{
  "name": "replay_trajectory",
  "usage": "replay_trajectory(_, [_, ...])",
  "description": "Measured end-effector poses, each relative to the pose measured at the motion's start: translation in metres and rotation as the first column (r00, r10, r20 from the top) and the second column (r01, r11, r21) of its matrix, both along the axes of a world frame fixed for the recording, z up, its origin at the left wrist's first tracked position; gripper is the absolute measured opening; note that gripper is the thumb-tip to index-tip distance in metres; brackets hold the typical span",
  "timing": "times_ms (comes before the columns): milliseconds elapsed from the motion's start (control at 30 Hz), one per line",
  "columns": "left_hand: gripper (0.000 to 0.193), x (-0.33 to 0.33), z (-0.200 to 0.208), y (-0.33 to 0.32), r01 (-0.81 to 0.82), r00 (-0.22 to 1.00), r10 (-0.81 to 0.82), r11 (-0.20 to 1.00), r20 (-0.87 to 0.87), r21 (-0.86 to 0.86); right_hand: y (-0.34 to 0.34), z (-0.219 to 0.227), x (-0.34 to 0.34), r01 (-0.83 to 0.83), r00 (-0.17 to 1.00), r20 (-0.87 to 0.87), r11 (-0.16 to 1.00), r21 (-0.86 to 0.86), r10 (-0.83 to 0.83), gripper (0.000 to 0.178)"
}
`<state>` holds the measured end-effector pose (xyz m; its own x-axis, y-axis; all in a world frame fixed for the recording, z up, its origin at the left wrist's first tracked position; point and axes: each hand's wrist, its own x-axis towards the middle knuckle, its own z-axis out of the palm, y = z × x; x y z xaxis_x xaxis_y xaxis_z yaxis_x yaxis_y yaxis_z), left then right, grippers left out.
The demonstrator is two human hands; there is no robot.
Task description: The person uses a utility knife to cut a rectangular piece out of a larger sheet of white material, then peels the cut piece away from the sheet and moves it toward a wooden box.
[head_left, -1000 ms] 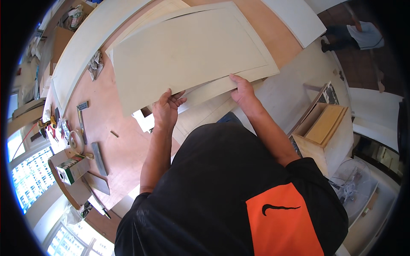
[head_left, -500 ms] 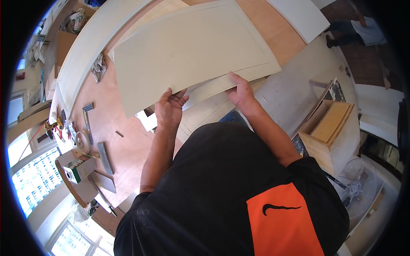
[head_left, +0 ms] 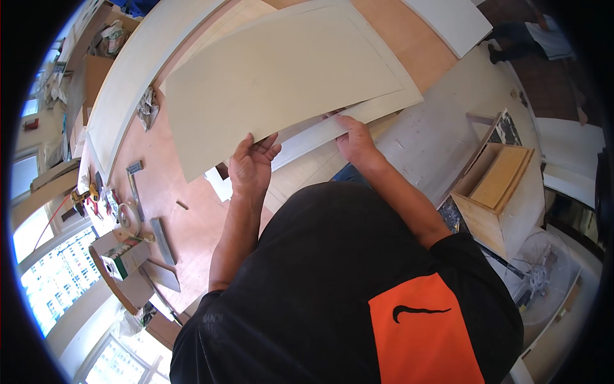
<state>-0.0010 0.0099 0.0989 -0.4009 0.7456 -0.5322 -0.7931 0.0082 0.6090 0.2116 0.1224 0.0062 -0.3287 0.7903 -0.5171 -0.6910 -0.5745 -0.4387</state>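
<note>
A large thin beige sheet (head_left: 275, 77) lies at the top of a stack, its near edge raised and bowed. My left hand (head_left: 252, 165) is closed on that near edge, thumb above and fingers curled below. Beneath it a second pale sheet (head_left: 384, 104), with a line along its margin, shows through the gap. My right hand (head_left: 355, 139) is closed at the near edge of this lower sheet. Its fingertips reach into the gap and are partly hidden.
Under the sheets is a reddish wooden worktop (head_left: 192, 243), with a hammer (head_left: 134, 182), a tape roll (head_left: 130, 217) and a grey bar (head_left: 163, 241) at left. A curved pale panel (head_left: 137, 70) lies beyond. At right stand a wooden box (head_left: 492, 185) and a fan (head_left: 540, 272).
My right hand has shifted slightly left and nearer to me along the sheet edge. The upper sheet's near edge has lifted, widening the gap. My left hand keeps its hold.
</note>
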Motion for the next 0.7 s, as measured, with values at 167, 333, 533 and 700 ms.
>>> replay_trajectory(167, [0.023, -0.002, -0.009, -0.004, -0.008, 1.000, 0.008, 1.000, -0.004, -0.024, 0.032, -0.006, 0.033, 0.159, 0.981, -0.081, 0.973, -0.168, -0.174, 0.030])
replay_trajectory(333, [0.023, -0.002, -0.014, -0.005, -0.004, 1.000, 0.004, 1.000, 0.019, -0.011, 0.038, -0.037, 0.038, 0.201, 0.942, 0.295, 0.973, -0.111, -0.161, 0.025])
replay_trajectory(533, [0.024, -0.007, -0.016, -0.008, -0.013, 1.000, 0.013, 1.000, 0.001, 0.021, 0.041, -0.030, 0.055, 0.210, 0.977, 0.068, 0.974, -0.090, -0.204, 0.031])
replay_trajectory(700, [0.024, -0.005, -0.031, -0.008, -0.014, 0.999, 0.010, 0.993, 0.036, 0.120, 0.065, -0.004, 0.082, 0.267, 0.956, 0.148, 0.961, -0.067, -0.255, 0.034])
